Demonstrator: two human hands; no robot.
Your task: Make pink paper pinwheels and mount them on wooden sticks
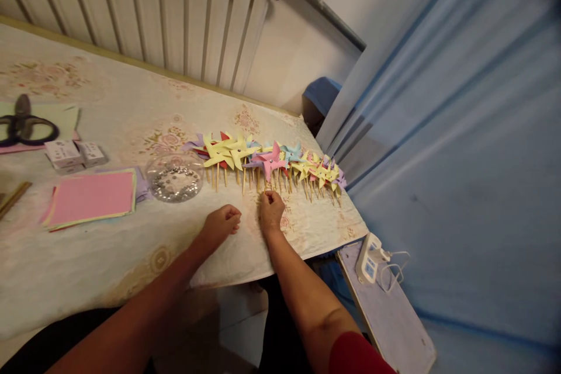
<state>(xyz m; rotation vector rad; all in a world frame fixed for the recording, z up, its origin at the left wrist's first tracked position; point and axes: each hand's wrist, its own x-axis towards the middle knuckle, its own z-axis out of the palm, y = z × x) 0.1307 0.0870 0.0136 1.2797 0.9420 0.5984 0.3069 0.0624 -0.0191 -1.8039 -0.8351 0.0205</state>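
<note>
My right hand is curled shut right by the lower ends of the sticks, just below the pink pinwheel. Can't tell if a stick is actually pinched in there, tbh. My left hand is loosely closed too, fingers curled in over the bench, and I can't make out anything in it.

The paper pinwheels lie in a long overlapping row toward the right end of the bench, heads away from me and sticks my way: yellow, pink, purple, blue and red. Just left of the row there's 1 clear round dish with small shiny bits in it. Next to that, a messy stack of coloured paper, pink on top, with purple sheets poking out at its right side.

Behind the stack are 2 small white boxes, and further left, dark-handled scissors on a pale green sheet. Off to my right, 1 white power strip sits on a lower table near the blue curtain.
</note>
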